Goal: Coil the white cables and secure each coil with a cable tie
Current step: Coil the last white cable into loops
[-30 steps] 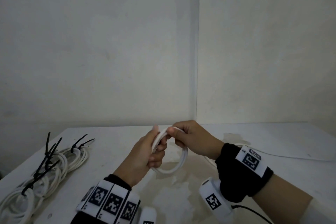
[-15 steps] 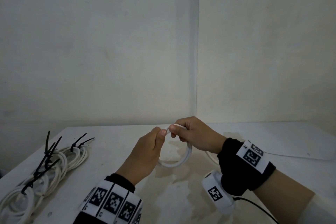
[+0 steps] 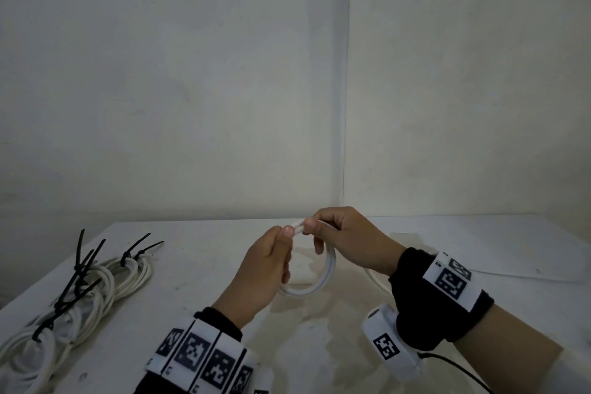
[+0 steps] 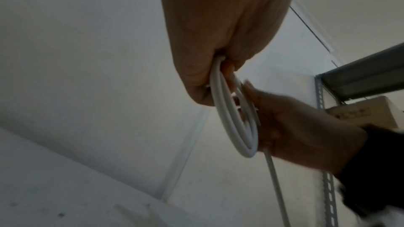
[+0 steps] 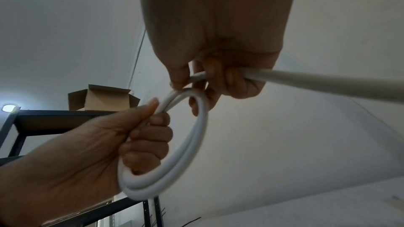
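Both hands hold a small coil of white cable (image 3: 323, 278) above the table (image 3: 204, 269), slightly higher and farther from the camera than a second ago, and the visible loop hangs lower between the hands than it did then. The left hand (image 3: 265, 269) has its fingers curled round the coil's near side, thumb tip pressed at the top; the right hand (image 3: 348, 240) pinches the top of the coil between thumb and forefinger, its other fingers curled through the loop. From the right wrist view the coil (image 5: 188, 144) shows two or perhaps three turns, blurred where they overlap, and the free run of cable passes through the right fist and out of frame. In the left wrist view a single strand drops from the coil (image 4: 231, 120) off the bottom edge. Most of the coil's left arc is hidden behind the left hand in the head view. Finished coils bound with black cable ties (image 3: 80, 269) lie unmoved at the table's left, cut off by the frame edge.
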`<state>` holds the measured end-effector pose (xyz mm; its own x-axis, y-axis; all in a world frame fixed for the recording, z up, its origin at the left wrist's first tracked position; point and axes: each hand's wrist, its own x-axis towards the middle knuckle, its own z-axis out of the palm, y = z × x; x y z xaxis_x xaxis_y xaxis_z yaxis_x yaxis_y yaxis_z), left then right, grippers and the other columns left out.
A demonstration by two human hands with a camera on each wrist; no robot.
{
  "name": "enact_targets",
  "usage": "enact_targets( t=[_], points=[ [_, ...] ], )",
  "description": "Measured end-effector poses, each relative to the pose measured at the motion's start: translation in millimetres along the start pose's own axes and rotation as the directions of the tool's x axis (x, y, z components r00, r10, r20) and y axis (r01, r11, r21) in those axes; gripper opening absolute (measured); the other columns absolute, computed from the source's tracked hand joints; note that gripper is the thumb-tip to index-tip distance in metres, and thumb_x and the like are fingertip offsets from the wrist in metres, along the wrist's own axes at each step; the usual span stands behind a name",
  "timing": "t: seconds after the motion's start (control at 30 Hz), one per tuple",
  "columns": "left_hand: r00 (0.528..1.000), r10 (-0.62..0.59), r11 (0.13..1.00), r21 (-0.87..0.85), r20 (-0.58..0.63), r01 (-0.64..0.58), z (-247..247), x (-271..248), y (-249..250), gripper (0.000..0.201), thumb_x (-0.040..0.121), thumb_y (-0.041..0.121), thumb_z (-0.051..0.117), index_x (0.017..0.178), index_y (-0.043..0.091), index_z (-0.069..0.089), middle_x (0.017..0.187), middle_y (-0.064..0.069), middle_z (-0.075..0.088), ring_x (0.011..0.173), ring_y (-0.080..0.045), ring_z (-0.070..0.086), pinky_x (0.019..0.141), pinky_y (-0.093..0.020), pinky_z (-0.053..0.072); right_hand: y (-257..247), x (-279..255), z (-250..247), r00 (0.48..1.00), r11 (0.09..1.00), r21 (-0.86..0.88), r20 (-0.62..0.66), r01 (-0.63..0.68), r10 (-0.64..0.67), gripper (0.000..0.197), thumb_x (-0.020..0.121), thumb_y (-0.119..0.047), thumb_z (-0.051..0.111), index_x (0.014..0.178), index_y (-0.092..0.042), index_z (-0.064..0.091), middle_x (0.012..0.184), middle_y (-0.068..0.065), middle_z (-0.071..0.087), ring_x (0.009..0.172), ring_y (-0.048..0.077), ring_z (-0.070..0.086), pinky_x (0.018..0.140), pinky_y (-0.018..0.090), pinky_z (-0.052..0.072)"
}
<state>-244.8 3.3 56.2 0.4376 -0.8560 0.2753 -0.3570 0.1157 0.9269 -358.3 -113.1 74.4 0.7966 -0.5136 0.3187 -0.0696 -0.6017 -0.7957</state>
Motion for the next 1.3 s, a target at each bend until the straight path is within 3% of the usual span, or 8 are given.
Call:
enact_targets(
  t=[0.13,0.33,0.47,0.63,0.8,0.9,0.97,1.3],
  points=[
    [0.986,-0.077,0.980,-0.193,-0.148,0.048,-24.0,7.3,-5.3,0.032,0.099,0.022,0.034,0.069,0.012,0.042,0.059,0.001,0.032,0.041,-0.003,0.033,0.044,-0.019,0.034,19.3,-9.9,-9.6,0.996,0.998,-0.029,-0.073,-0.048,0.045,0.025,0.097,-0.018,0.043,0.086,-0.005,0.062,0.066,-0.005,0.056,0.046,-0.004,0.046,0.052,0.010,0.034],
    [0.948,-0.169,0.951,-0.297,-0.270,0.085,-59.5,13.3,-18.4,0.034,0.098,0.024,0.037,0.067,0.013,0.043,0.057,0.002,0.029,0.044,-0.007,0.028,0.044,-0.022,0.029,60.4,-25.4,-27.4,0.972,0.936,-0.334,-0.231,-0.109,0.031,0.014,0.096,-0.019,0.045,0.092,-0.019,0.058,0.066,-0.009,0.050,0.060,0.008,0.043,0.059,0.015,0.034],
    [0.929,-0.195,0.936,-0.343,-0.316,0.080,-63.3,15.9,-21.2,0.036,0.099,0.026,0.037,0.065,0.014,0.042,0.047,0.009,0.029,0.039,-0.005,0.026,0.039,-0.018,0.028,69.5,-21.9,-20.6,0.965,0.851,-0.522,-0.186,0.064,-0.186,0.024,0.095,-0.020,0.043,0.104,-0.008,0.062,0.082,0.000,0.058,0.074,0.014,0.048,0.068,0.016,0.035],
    [0.898,-0.167,0.917,-0.399,-0.408,-0.011,-70.6,21.1,-15.2,0.035,0.099,0.026,0.035,0.066,0.014,0.040,0.039,0.012,0.030,0.034,-0.003,0.024,0.037,-0.016,0.026,69.0,-15.0,-15.8,0.997,0.903,-0.429,-0.075,-0.012,-0.023,0.018,0.099,-0.023,0.038,0.097,-0.019,0.056,0.076,-0.003,0.053,0.069,0.014,0.045,0.064,0.017,0.033],
    [0.872,-0.176,0.914,-0.405,-0.456,-0.028,-70.0,20.9,-14.9,0.036,0.100,0.025,0.034,0.065,0.015,0.038,0.049,0.007,0.026,0.037,-0.004,0.024,0.038,-0.016,0.027,76.1,4.4,4.2,0.996,0.806,-0.589,-0.018,0.060,-0.088,0.036,0.100,-0.014,0.037,0.133,-0.018,0.048,0.091,0.006,0.049,0.083,0.021,0.044,0.070,0.023,0.029],
    [0.869,-0.138,0.941,-0.336,-0.475,-0.035,-65.0,21.3,-14.9,0.036,0.100,0.025,0.033,0.066,0.015,0.038,0.055,0.003,0.025,0.038,-0.004,0.025,0.040,-0.016,0.029,71.4,8.3,23.4,0.963,0.632,-0.742,0.071,0.225,-0.260,0.032,0.084,0.000,0.053,0.112,-0.010,0.066,0.071,0.002,0.053,0.062,0.021,0.052,0.055,0.024,0.031],
    [0.859,-0.120,0.950,-0.310,-0.497,-0.047,-62.9,21.9,-13.5,0.037,0.100,0.026,0.032,0.066,0.015,0.037,0.056,0.001,0.025,0.037,-0.002,0.027,0.040,-0.015,0.029,69.4,5.6,34.6,0.912,0.473,-0.831,0.093,0.292,-0.401,0.026,0.077,-0.014,0.048,0.087,-0.017,0.071,0.057,-0.006,0.057,0.047,0.012,0.053,0.039,0.018,0.033],
    [0.850,-0.071,0.978,-0.204,-0.522,-0.044,-39.3,24.8,-18.4,0.036,0.100,0.028,0.030,0.067,0.015,0.036,0.061,0.000,0.029,0.036,0.001,0.030,0.053,-0.027,0.027,50.1,-2.9,67.4,0.695,0.246,-0.782,0.304,0.573,-0.652,0.028,0.085,-0.021,0.039,0.069,-0.019,0.062,0.059,-0.006,0.055,0.053,0.012,0.049,0.049,0.021,0.035]
  ],
)
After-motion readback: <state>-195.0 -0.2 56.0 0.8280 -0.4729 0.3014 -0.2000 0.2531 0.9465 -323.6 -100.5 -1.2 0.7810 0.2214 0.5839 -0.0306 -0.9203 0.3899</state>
